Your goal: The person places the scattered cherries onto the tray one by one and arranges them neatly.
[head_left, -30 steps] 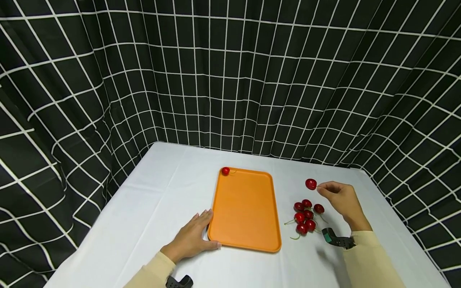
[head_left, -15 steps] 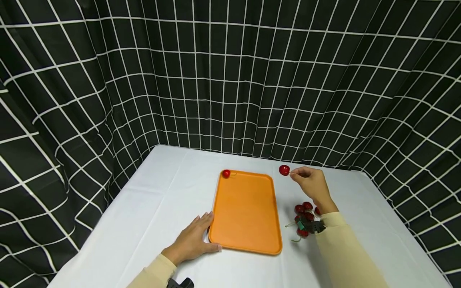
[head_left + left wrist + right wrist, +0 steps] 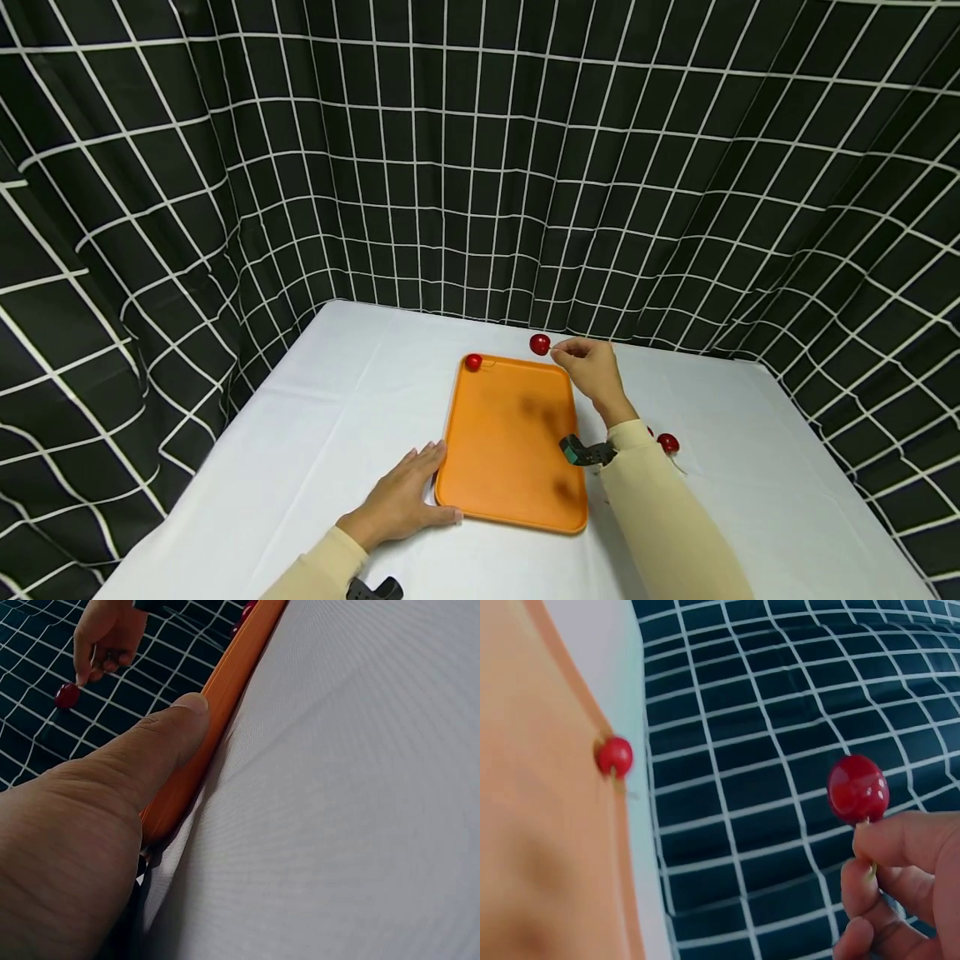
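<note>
Head view: white table (image 3: 300, 433), black gridded curtain (image 3: 480, 167).

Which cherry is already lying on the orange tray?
The cherry at the tray's far left corner. The one pinched by its stem in the right hand hangs in the air, and another lies on the table beside the tray.

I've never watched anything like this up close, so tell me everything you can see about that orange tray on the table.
The orange tray is a flat rectangle with rounded corners and a low raised rim, and looks like smooth plastic. It lies flat on the white table, long side running away from the person. One cherry sits in its far left corner. The left hand rests on the table with its thumb against the tray's near left edge. The right hand holds another cherry by the stem above the tray's far right corner.
</note>
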The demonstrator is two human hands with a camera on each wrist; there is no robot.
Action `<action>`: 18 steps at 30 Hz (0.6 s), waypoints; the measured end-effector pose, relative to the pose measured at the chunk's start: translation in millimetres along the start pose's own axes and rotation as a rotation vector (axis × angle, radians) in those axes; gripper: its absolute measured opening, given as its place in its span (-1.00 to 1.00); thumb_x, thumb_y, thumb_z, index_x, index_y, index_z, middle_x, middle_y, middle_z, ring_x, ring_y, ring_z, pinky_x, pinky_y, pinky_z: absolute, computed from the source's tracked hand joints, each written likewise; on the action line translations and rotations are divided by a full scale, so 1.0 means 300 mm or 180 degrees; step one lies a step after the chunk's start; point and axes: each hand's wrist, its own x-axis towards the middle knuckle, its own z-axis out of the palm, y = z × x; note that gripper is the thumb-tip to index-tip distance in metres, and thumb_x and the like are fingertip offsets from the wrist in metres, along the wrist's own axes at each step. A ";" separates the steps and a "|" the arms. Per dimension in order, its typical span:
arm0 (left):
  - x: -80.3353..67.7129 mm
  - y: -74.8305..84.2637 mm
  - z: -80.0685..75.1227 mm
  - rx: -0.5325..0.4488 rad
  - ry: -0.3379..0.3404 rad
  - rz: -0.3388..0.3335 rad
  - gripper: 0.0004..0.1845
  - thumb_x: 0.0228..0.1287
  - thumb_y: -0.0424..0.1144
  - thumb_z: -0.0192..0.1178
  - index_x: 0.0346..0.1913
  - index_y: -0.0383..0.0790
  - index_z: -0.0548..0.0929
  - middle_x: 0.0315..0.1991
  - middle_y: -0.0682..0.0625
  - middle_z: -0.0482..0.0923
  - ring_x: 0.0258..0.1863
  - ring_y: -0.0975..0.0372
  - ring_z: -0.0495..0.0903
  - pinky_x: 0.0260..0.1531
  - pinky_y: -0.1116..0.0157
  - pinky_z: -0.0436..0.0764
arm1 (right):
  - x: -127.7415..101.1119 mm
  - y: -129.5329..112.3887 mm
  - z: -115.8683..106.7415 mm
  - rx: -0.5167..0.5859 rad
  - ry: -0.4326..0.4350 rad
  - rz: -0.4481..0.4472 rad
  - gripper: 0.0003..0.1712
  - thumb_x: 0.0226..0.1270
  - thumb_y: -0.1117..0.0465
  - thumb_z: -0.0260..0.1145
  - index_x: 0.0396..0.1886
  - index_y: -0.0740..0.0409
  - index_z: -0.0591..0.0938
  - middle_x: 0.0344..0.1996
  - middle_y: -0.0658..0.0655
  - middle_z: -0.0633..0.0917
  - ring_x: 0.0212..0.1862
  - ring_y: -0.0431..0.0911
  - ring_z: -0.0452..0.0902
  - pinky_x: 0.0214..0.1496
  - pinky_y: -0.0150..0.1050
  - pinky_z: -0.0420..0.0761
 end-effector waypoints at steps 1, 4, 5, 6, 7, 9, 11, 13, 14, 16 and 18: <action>0.000 0.000 0.001 -0.0004 0.0021 0.0002 0.16 -0.03 0.41 0.25 0.46 -0.34 0.16 0.48 -0.11 0.05 0.45 0.09 0.01 0.43 0.07 -0.11 | 0.005 -0.001 0.018 0.0016 0.0009 0.0015 -0.86 0.26 0.26 0.37 -0.36 0.29 0.72 -0.51 0.12 0.61 -0.42 -0.04 0.41 -0.48 -0.33 0.42; 0.002 -0.002 0.005 0.0002 0.0054 0.0008 0.16 -0.03 0.43 0.23 0.46 -0.34 0.17 0.48 -0.10 0.06 0.45 0.09 0.02 0.43 0.09 -0.10 | 0.020 -0.002 0.071 0.0010 -0.0005 0.0080 -0.86 0.26 0.25 0.36 -0.37 0.27 0.72 -0.49 0.11 0.63 -0.40 -0.04 0.43 -0.43 -0.29 0.45; 0.003 -0.003 0.005 -0.0001 0.0056 0.0011 0.16 -0.02 0.43 0.22 0.46 -0.33 0.17 0.48 -0.10 0.06 0.45 0.10 0.01 0.43 0.09 -0.10 | 0.025 0.001 0.090 0.0007 -0.0016 0.0109 -0.86 0.26 0.24 0.36 -0.37 0.26 0.73 -0.48 0.11 0.64 -0.38 -0.04 0.44 -0.40 -0.28 0.47; 0.004 -0.004 0.006 -0.0011 0.0051 0.0020 0.16 -0.02 0.43 0.22 0.46 -0.34 0.16 0.48 -0.10 0.06 0.45 0.09 0.01 0.43 0.09 -0.10 | 0.030 0.004 0.107 -0.0003 -0.0029 0.0138 -0.86 0.26 0.23 0.36 -0.37 0.25 0.73 -0.48 0.11 0.65 -0.37 -0.03 0.45 -0.38 -0.26 0.48; 0.006 -0.005 0.007 -0.0018 0.0047 0.0033 0.16 -0.01 0.43 0.22 0.46 -0.34 0.16 0.48 -0.11 0.06 0.45 0.09 0.01 0.43 0.08 -0.10 | 0.035 0.009 0.123 -0.0017 -0.0036 0.0168 -0.86 0.26 0.23 0.36 -0.37 0.24 0.73 -0.47 0.10 0.65 -0.37 -0.03 0.46 -0.36 -0.24 0.49; 0.007 -0.004 0.010 -0.0035 0.0044 0.0061 0.16 -0.01 0.42 0.23 0.46 -0.35 0.15 0.48 -0.13 0.06 0.45 0.08 0.01 0.43 0.07 -0.11 | 0.044 0.018 0.152 -0.0035 -0.0044 0.0224 -0.86 0.26 0.22 0.36 -0.38 0.22 0.73 -0.47 0.10 0.66 -0.36 -0.02 0.48 -0.34 -0.22 0.51; 0.007 -0.003 0.012 -0.0058 0.0042 0.0073 0.15 -0.01 0.40 0.24 0.46 -0.36 0.15 0.48 -0.14 0.06 0.45 0.07 0.01 0.42 0.05 -0.11 | 0.052 0.028 0.179 -0.0020 -0.0030 0.0268 -0.87 0.25 0.22 0.37 -0.39 0.21 0.73 -0.48 0.09 0.67 -0.35 -0.02 0.50 -0.33 -0.21 0.53; 0.007 -0.002 0.012 -0.0050 0.0046 0.0083 0.15 0.00 0.40 0.25 0.46 -0.36 0.15 0.47 -0.14 0.06 0.45 0.06 0.01 0.42 0.05 -0.10 | 0.057 0.035 0.203 -0.0014 -0.0037 0.0293 -0.88 0.24 0.23 0.37 -0.40 0.21 0.74 -0.48 0.08 0.68 -0.35 -0.02 0.52 -0.33 -0.21 0.54; 0.006 -0.002 0.012 -0.0027 0.0054 0.0083 0.15 0.00 0.40 0.24 0.46 -0.35 0.16 0.47 -0.14 0.07 0.45 0.07 0.02 0.42 0.06 -0.10 | 0.059 0.039 0.216 -0.0010 -0.0056 0.0307 -0.88 0.23 0.24 0.37 -0.41 0.20 0.74 -0.47 0.07 0.68 -0.34 -0.02 0.52 -0.33 -0.21 0.54; 0.005 -0.004 0.011 0.0006 0.0075 0.0074 0.14 -0.01 0.40 0.24 0.46 -0.35 0.17 0.47 -0.13 0.08 0.45 0.07 0.03 0.42 0.06 -0.08 | 0.061 0.045 0.241 -0.0008 -0.0118 0.0335 -0.89 0.23 0.24 0.37 -0.41 0.19 0.74 -0.46 0.06 0.70 -0.33 -0.03 0.52 -0.33 -0.22 0.55; 0.004 -0.005 0.008 0.0042 0.0082 0.0063 0.15 -0.01 0.42 0.24 0.46 -0.34 0.18 0.47 -0.12 0.08 0.45 0.08 0.03 0.42 0.07 -0.08 | 0.062 0.051 0.265 -0.0020 -0.0187 0.0376 -0.89 0.23 0.24 0.37 -0.41 0.18 0.75 -0.44 0.05 0.70 -0.33 -0.02 0.52 -0.33 -0.22 0.55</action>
